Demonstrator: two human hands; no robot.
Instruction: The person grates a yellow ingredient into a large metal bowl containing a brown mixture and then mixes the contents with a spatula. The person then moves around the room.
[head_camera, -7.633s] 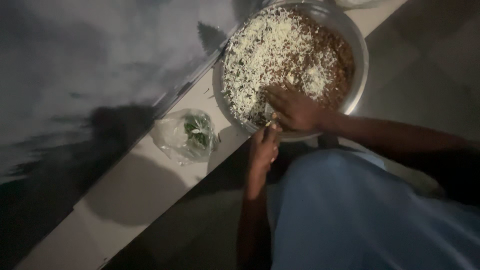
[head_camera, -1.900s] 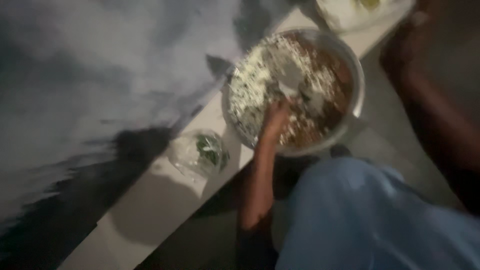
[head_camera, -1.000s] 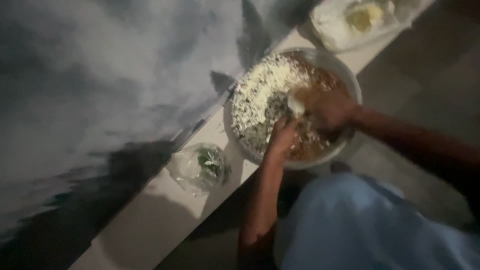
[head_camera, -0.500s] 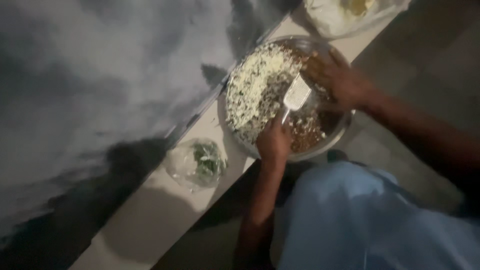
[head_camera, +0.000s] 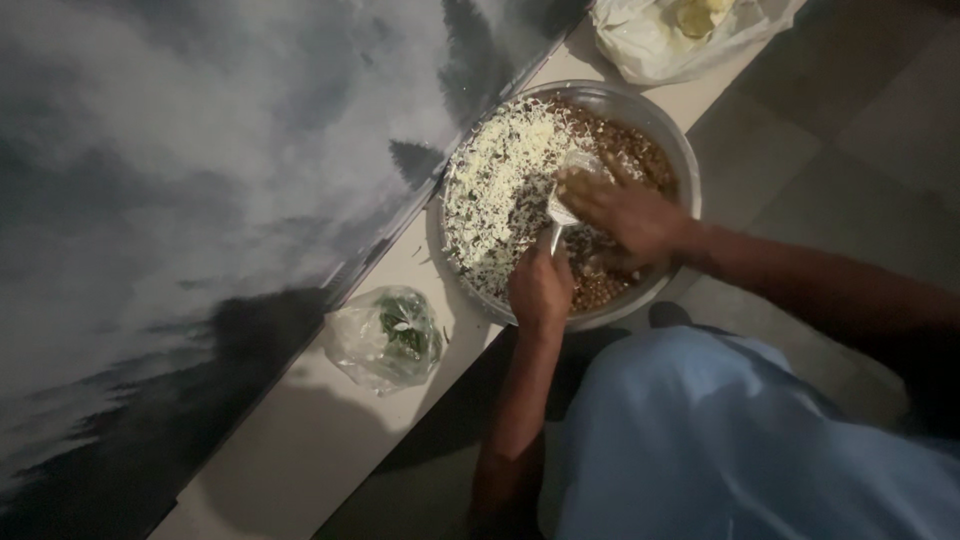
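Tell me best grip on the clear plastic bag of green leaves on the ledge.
Pinch the clear plastic bag of green leaves at its crumpled top, coming from above. It lies slumped and soft on the pale ledge, apart from the round metal bowl, so loose film bunches easily.

Bowl (head_camera: 655, 125) on the ledge (head_camera: 330, 440), between two bags (head_camera: 385, 338)

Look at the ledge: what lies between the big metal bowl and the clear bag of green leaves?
In the head view, nothing lies between the metal bowl and the bag of green leaves; only bare pale ledge with a few tiny specks.
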